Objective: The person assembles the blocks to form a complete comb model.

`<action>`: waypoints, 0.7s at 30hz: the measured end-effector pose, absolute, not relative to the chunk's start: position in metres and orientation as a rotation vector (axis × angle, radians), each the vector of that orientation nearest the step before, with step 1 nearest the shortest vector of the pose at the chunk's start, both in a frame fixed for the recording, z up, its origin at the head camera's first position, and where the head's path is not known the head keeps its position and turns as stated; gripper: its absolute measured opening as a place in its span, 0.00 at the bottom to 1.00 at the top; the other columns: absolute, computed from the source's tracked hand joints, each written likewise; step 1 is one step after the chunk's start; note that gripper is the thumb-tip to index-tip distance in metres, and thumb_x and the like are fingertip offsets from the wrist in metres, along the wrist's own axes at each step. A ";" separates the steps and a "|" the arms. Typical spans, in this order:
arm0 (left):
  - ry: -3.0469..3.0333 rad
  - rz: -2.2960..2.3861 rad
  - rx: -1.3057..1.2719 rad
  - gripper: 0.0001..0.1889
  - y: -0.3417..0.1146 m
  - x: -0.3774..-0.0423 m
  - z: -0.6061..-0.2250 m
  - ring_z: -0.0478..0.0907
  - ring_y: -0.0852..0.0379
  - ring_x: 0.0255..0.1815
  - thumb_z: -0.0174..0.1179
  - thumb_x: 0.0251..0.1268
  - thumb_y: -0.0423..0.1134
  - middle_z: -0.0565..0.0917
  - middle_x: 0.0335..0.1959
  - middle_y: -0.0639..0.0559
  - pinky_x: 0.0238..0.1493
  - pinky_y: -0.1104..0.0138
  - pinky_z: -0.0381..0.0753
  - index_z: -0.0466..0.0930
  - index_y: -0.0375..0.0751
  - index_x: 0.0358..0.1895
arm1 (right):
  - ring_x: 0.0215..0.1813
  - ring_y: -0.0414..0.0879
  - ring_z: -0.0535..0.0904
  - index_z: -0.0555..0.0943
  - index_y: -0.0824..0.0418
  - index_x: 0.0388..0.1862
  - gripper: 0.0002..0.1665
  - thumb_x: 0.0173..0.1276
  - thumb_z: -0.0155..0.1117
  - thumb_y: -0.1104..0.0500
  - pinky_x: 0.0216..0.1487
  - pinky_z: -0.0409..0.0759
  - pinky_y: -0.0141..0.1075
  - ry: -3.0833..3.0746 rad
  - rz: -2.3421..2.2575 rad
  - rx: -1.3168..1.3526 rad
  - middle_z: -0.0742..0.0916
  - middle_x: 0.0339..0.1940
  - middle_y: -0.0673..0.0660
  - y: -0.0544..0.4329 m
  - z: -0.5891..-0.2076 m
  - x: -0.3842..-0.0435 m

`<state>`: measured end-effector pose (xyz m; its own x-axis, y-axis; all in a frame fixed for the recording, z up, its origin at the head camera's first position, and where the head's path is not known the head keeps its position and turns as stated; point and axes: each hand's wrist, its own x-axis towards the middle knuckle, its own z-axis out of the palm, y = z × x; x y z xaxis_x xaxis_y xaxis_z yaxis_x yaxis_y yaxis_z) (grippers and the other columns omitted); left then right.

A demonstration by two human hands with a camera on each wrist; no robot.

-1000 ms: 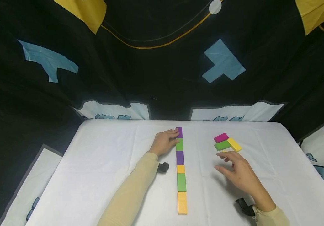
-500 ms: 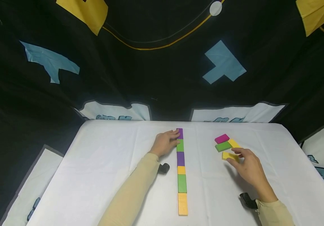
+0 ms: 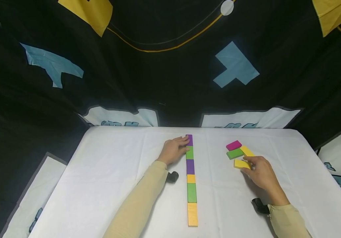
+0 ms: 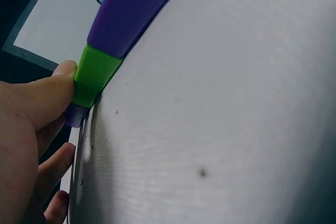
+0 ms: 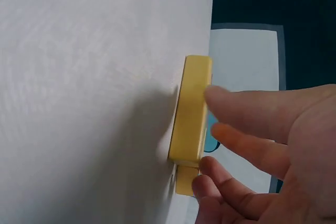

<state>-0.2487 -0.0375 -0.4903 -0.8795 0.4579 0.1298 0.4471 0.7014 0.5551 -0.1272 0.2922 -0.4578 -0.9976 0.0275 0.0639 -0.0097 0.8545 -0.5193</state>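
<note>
A straight row of coloured blocks runs away from me down the middle of the table. My left hand (image 3: 171,150) rests at its far end, fingers on the purple end block (image 3: 189,140). Its thumb touches the green block (image 4: 97,74) beside that, as the left wrist view shows. To the right, my right hand (image 3: 262,172) pinches a yellow block (image 3: 240,164) at its right end between thumb and fingers. Beyond that block lie a second yellow block (image 3: 247,151), a green block (image 3: 235,153) and a magenta block (image 3: 233,145), grouped close together.
Nearer me, the row continues with a purple block (image 3: 190,167), a short orange block (image 3: 191,178), a green block (image 3: 192,192) and a light orange block (image 3: 192,214). A white cloth covers the table (image 3: 99,198). Behind it hangs a dark patterned curtain (image 3: 164,82).
My right hand has moved slightly right and closed its thumb and fingers on the nearer yellow block, which was mostly hidden a second ago. The left hand stays at the row's far end.
</note>
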 end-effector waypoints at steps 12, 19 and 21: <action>2.883 0.921 0.769 0.23 -0.036 -0.249 -0.491 0.65 0.52 0.75 0.60 0.73 0.47 0.71 0.73 0.58 0.76 0.53 0.60 0.77 0.49 0.67 | 0.48 0.63 0.77 0.78 0.72 0.62 0.30 0.63 0.73 0.60 0.50 0.78 0.58 -3.023 0.814 0.012 0.82 0.48 0.72 0.297 -0.464 -0.125; 2.883 0.931 0.768 0.23 -0.036 -0.249 -0.491 0.65 0.52 0.75 0.61 0.72 0.47 0.71 0.72 0.58 0.76 0.52 0.60 0.77 0.48 0.67 | 0.43 0.61 0.75 0.69 0.83 0.63 0.49 0.60 0.75 0.46 0.46 0.80 0.56 -3.083 0.845 -0.197 0.80 0.46 0.75 0.287 -0.460 -0.128; 2.883 0.934 0.764 0.23 -0.036 -0.249 -0.491 0.65 0.52 0.75 0.61 0.72 0.47 0.71 0.72 0.58 0.76 0.52 0.60 0.77 0.48 0.67 | 0.43 0.62 0.76 0.69 0.84 0.62 0.49 0.60 0.75 0.45 0.45 0.80 0.55 -3.092 0.816 -0.233 0.80 0.47 0.76 0.284 -0.460 -0.129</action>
<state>-0.2487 -0.0363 -0.4909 -0.8803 0.4560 0.1311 0.4463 0.7017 0.5554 -0.1290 0.2835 -0.4596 -0.9874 0.1238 -0.0989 0.1565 0.8601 -0.4856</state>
